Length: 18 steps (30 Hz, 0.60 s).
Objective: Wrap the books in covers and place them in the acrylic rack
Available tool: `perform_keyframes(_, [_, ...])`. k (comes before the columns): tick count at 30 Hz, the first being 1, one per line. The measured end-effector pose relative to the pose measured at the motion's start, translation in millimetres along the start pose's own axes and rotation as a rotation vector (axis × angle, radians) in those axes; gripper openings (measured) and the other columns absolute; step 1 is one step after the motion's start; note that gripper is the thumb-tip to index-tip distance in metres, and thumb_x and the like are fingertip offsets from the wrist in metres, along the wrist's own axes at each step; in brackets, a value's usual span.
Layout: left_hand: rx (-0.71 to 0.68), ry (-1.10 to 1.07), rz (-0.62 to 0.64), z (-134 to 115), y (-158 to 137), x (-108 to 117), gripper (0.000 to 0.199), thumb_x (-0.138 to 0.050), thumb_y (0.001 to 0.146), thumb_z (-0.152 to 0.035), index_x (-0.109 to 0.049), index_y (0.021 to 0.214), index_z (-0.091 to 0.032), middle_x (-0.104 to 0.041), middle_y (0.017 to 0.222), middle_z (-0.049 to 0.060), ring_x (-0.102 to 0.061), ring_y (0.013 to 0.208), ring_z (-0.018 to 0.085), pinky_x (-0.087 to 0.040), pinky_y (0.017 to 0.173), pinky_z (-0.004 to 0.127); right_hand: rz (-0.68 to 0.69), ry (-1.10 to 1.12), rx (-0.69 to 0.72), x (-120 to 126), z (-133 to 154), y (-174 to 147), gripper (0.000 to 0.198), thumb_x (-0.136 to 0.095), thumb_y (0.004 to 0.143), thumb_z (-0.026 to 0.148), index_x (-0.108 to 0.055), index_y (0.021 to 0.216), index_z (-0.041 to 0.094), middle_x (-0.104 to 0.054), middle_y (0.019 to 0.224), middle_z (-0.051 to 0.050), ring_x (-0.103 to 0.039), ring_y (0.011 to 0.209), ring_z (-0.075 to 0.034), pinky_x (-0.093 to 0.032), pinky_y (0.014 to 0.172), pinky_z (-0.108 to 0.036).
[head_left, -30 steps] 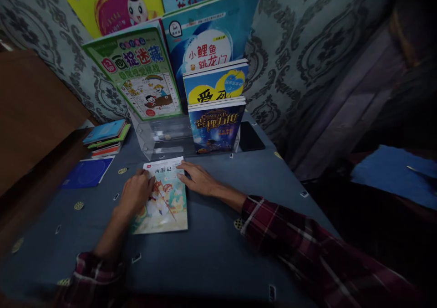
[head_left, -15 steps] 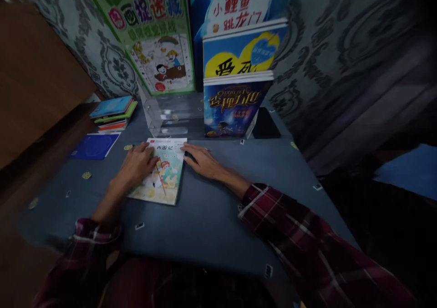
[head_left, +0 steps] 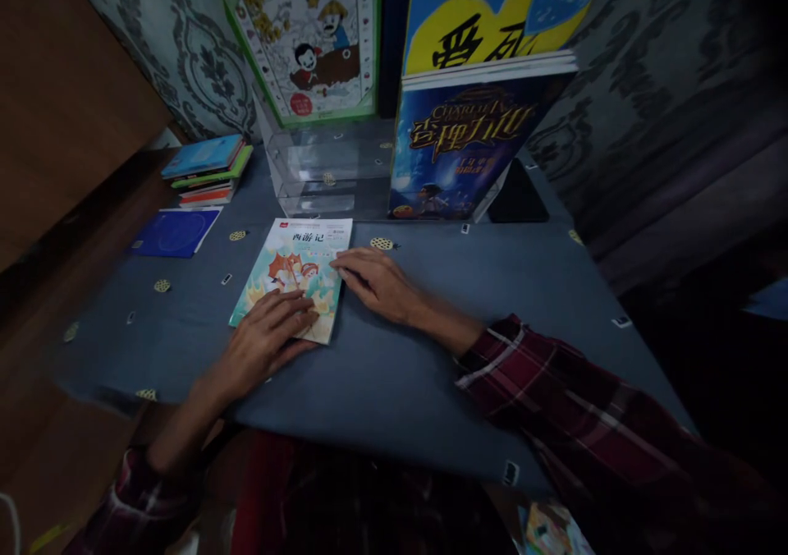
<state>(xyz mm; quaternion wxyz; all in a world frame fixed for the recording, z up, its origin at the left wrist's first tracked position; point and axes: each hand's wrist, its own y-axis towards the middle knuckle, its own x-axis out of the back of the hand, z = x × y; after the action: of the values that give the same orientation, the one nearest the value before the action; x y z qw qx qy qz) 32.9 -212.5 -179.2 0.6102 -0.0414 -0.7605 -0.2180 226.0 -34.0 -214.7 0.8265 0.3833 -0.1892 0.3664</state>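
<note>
A thin paperback book [head_left: 284,272] with a pale illustrated cover lies shut on the cloth-covered table. My left hand [head_left: 271,333] rests flat over the book's lower part, fingers stretched out and slightly apart, thumb near the bottom edge. At the book's right edge is my right hand [head_left: 382,286]; its fingers are together, and the fingertips and thumb pinch that edge. The grip's underside is hidden. Just beyond the book stands a clear acrylic stand [head_left: 313,204], which carries a green-framed picture book [head_left: 332,54] and a dark blue book [head_left: 459,149].
A stack of books [head_left: 206,165] sits at the far left, with a blue booklet [head_left: 176,232] in front of it. A yellow-and-blue book [head_left: 486,25] rises behind the dark blue one. A black flat object [head_left: 523,198] lies right of the stand. Patterned wall covering [head_left: 209,62] borders the back.
My left hand has slid from the book's upper left down to its lower part, baring the title. My right hand stays by the right edge, slightly lower. The view has moved closer.
</note>
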Motion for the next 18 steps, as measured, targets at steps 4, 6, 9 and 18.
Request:
perform_keyframes(4, [-0.036,-0.046,-0.108,3,-6,-6,0.027,-0.057,0.102,-0.028,-0.067,0.126,-0.021,-0.072,0.13,0.009,-0.062,0.131,0.024,-0.047,0.114,0.05,-0.013,0.152,-0.029,-5,21,-5,0.029,-0.046,0.105,0.025,-0.069,0.121,0.018,-0.078,0.093,-0.006,-0.071,0.091,-0.021,-0.052,0.092,-0.041])
perform_keyframes(6, [-0.018,-0.067,-0.127,2,-7,-8,0.027,-0.055,0.103,-0.025,-0.068,0.126,-0.021,-0.073,0.128,0.008,-0.063,0.13,0.023,-0.047,0.114,0.05,-0.019,0.233,-0.048,-6,28,-7,0.03,-0.044,0.106,0.027,-0.068,0.121,0.018,-0.077,0.085,-0.004,-0.071,0.087,-0.02,-0.053,0.089,-0.038])
perform_keyframes(9, [-0.007,-0.076,-0.151,1,-7,-9,0.027,-0.052,0.104,-0.023,-0.068,0.126,-0.022,-0.075,0.124,0.007,-0.063,0.13,0.022,-0.048,0.113,0.05,-0.037,0.293,-0.059,-8,36,-12,0.03,-0.044,0.107,0.03,-0.069,0.12,0.019,-0.076,0.082,-0.003,-0.071,0.087,-0.019,-0.054,0.086,-0.036])
perform_keyframes(18, [-0.019,-0.06,-0.143,-2,-14,-17,0.028,-0.055,0.102,-0.026,-0.065,0.128,-0.02,-0.071,0.131,0.009,-0.055,0.138,0.024,-0.041,0.119,0.051,0.075,0.07,0.237,-13,59,-29,0.024,-0.048,0.104,0.019,-0.071,0.105,0.015,-0.077,0.094,-0.01,-0.07,0.092,-0.02,-0.056,0.091,-0.039])
